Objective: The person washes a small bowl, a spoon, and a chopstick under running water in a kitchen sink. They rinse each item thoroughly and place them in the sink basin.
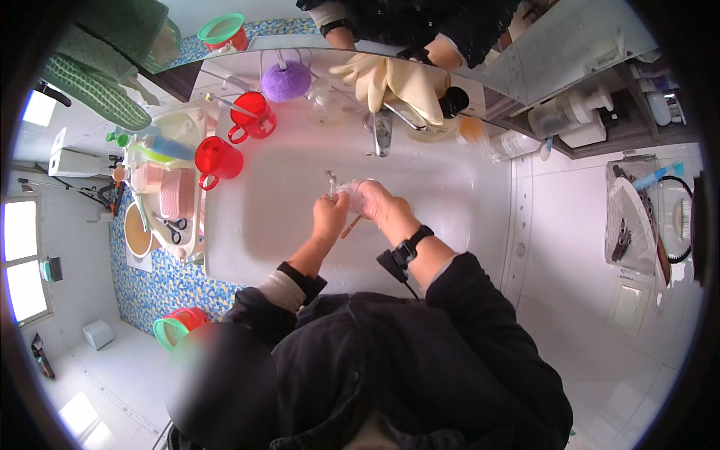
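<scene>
Over the white sink (285, 225), both hands meet below the tap (381, 133). The left hand (330, 216) pinches a thin brush (351, 225). The right hand (379, 202) wraps a small clear cup (349, 189). Two red mugs (219, 159) stand at ten o'clock.

Both forearms come up from the lower edge in dark sleeves pushed back from the wrists, and the hands meet close together. The left hand (328, 216) is curled, fingers bent inward in a loose grip. Just to its right, touching it, the right hand (377, 201) is cupped and closed, its wrist bent toward the left hand.
</scene>
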The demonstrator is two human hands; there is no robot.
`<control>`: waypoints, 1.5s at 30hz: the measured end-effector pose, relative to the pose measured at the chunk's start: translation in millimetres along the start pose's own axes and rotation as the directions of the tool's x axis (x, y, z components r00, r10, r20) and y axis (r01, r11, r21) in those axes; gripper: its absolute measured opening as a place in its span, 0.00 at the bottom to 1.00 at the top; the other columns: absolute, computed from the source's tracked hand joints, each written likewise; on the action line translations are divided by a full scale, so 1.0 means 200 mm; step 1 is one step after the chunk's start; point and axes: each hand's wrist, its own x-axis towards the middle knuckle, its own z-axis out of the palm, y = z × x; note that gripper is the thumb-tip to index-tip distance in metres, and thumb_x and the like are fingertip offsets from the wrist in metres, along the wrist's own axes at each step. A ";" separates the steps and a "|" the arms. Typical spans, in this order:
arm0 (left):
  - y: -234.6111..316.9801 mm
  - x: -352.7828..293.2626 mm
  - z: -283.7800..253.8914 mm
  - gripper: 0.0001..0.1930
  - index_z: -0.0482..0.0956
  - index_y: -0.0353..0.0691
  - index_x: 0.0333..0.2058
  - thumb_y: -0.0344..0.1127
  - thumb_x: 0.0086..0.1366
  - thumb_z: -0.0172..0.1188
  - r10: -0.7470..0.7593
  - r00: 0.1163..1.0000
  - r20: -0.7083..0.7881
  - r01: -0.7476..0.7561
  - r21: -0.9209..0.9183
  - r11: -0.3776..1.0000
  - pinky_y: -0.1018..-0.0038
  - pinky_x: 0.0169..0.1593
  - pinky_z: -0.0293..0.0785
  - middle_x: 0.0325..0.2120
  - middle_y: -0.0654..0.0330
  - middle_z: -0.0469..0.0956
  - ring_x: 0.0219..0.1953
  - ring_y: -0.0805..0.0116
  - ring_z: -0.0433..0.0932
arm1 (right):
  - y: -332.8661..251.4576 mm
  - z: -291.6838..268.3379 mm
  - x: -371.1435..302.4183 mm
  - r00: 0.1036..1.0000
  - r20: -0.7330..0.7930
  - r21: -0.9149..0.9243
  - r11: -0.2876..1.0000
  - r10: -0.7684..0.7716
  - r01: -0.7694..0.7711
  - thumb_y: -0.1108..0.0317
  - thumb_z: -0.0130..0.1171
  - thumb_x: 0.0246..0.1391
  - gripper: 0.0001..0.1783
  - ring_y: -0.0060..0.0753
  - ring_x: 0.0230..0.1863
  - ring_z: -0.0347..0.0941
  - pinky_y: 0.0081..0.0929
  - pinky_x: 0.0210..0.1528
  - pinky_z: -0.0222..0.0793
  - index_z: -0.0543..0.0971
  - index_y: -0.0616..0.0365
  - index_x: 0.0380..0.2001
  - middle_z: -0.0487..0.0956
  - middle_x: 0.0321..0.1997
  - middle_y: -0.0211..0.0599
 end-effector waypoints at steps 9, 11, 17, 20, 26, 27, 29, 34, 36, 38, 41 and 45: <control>0.03 0.05 -0.10 0.19 0.77 0.32 0.19 0.41 0.64 0.54 -0.104 0.992 0.076 0.102 0.023 0.995 0.74 0.29 0.73 0.16 0.66 0.72 0.20 0.77 0.68 | -0.10 -0.02 -0.21 0.713 0.650 -0.755 -0.330 -0.263 0.567 0.71 0.52 0.55 0.11 0.50 0.42 0.76 0.38 0.48 0.71 0.80 0.57 0.40 0.80 0.41 0.46; 0.05 0.02 -0.09 0.20 0.76 0.33 0.18 0.41 0.63 0.54 -0.122 0.989 0.081 0.112 0.116 0.987 0.74 0.27 0.71 0.15 0.65 0.72 0.20 0.77 0.68 | -0.10 -0.01 -0.20 0.672 0.659 -0.750 -0.221 -0.338 0.624 0.70 0.50 0.55 0.11 0.51 0.39 0.76 0.38 0.45 0.71 0.80 0.56 0.37 0.80 0.39 0.47; 0.06 -0.04 -0.04 0.20 0.75 0.32 0.17 0.42 0.62 0.54 0.021 1.000 0.000 -0.021 0.164 0.986 0.73 0.25 0.67 0.14 0.64 0.71 0.20 0.77 0.68 | -0.12 0.06 -0.07 0.896 0.434 -0.874 0.196 -0.093 0.444 0.69 0.55 0.57 0.09 0.46 0.40 0.77 0.37 0.46 0.71 0.79 0.61 0.38 0.81 0.39 0.42; 0.04 -0.05 -0.02 0.20 0.75 0.32 0.17 0.41 0.63 0.53 0.026 0.998 -0.065 -0.024 0.037 0.999 0.74 0.28 0.72 0.15 0.66 0.71 0.21 0.77 0.69 | -0.08 0.09 -0.05 0.988 0.154 -0.238 0.971 0.012 0.026 0.72 0.55 0.55 0.07 0.39 0.34 0.78 0.37 0.40 0.72 0.79 0.64 0.31 0.80 0.33 0.38; 0.07 0.01 -0.12 0.17 0.77 0.34 0.20 0.38 0.64 0.51 -0.131 0.991 0.014 0.132 -0.173 0.976 0.71 0.35 0.80 0.17 0.68 0.70 0.24 0.76 0.73 | -0.06 0.11 -0.22 0.922 0.204 -0.605 0.698 -0.329 0.383 0.76 0.53 0.53 0.07 0.40 0.37 0.78 0.34 0.43 0.72 0.80 0.64 0.32 0.81 0.34 0.41; 0.08 0.01 -0.14 0.16 0.78 0.35 0.21 0.38 0.64 0.51 -0.137 0.990 0.016 0.137 -0.239 0.961 0.70 0.36 0.80 0.18 0.68 0.69 0.24 0.76 0.73 | -0.09 0.09 -0.26 0.900 0.284 -0.776 0.472 -0.331 0.419 0.76 0.53 0.53 0.07 0.41 0.38 0.78 0.34 0.45 0.72 0.80 0.63 0.33 0.81 0.35 0.43; 0.11 0.00 -0.15 0.15 0.77 0.33 0.22 0.38 0.63 0.51 -0.157 0.984 0.084 0.171 -0.199 0.965 0.69 0.36 0.81 0.20 0.66 0.72 0.25 0.74 0.74 | -0.16 0.08 -0.29 0.768 0.547 -0.823 -0.045 -0.333 0.567 0.76 0.55 0.51 0.09 0.44 0.41 0.77 0.35 0.46 0.72 0.81 0.60 0.35 0.80 0.37 0.45; 0.13 -0.05 -0.10 0.18 0.76 0.29 0.22 0.39 0.64 0.54 0.079 0.993 0.086 -0.101 0.302 0.948 0.72 0.30 0.75 0.17 0.62 0.73 0.22 0.72 0.73 | -0.13 0.05 -0.23 0.752 0.597 -0.795 -0.081 -0.280 0.601 0.74 0.58 0.49 0.11 0.51 0.43 0.74 0.38 0.46 0.72 0.79 0.56 0.38 0.79 0.36 0.46; 0.10 -0.05 -0.09 0.19 0.76 0.29 0.21 0.40 0.63 0.55 0.152 0.987 0.057 -0.162 0.309 0.937 0.72 0.29 0.73 0.15 0.61 0.72 0.21 0.72 0.72 | -0.10 0.05 -0.15 0.768 0.597 -0.800 -0.247 -0.233 0.547 0.74 0.57 0.50 0.10 0.49 0.41 0.75 0.37 0.44 0.72 0.78 0.60 0.38 0.79 0.35 0.44; 0.06 -0.05 -0.07 0.19 0.76 0.29 0.21 0.41 0.63 0.56 0.178 0.984 0.004 -0.173 0.264 0.949 0.72 0.28 0.73 0.15 0.61 0.72 0.21 0.73 0.71 | -0.07 0.06 -0.09 0.865 0.455 -0.838 0.224 -0.213 0.497 0.74 0.57 0.52 0.08 0.46 0.39 0.76 0.36 0.42 0.72 0.77 0.62 0.37 0.79 0.35 0.42; 0.02 -0.03 -0.05 0.21 0.76 0.31 0.20 0.44 0.64 0.57 0.107 0.993 -0.058 -0.103 0.080 0.992 0.73 0.30 0.76 0.15 0.63 0.71 0.20 0.76 0.70 | -0.04 0.09 -0.06 0.986 0.169 -0.130 0.991 -0.007 0.030 0.74 0.55 0.54 0.06 0.39 0.37 0.77 0.35 0.41 0.72 0.77 0.64 0.34 0.79 0.34 0.38; 0.07 -0.02 -0.08 0.23 0.76 0.36 0.20 0.50 0.66 0.59 -0.128 0.991 -0.029 0.117 -0.234 0.965 0.73 0.33 0.81 0.14 0.69 0.65 0.18 0.79 0.68 | 0.03 0.10 -0.17 0.892 -0.003 -0.432 0.805 -0.452 0.407 0.74 0.53 0.56 0.06 0.41 0.37 0.77 0.39 0.43 0.72 0.77 0.63 0.35 0.79 0.34 0.39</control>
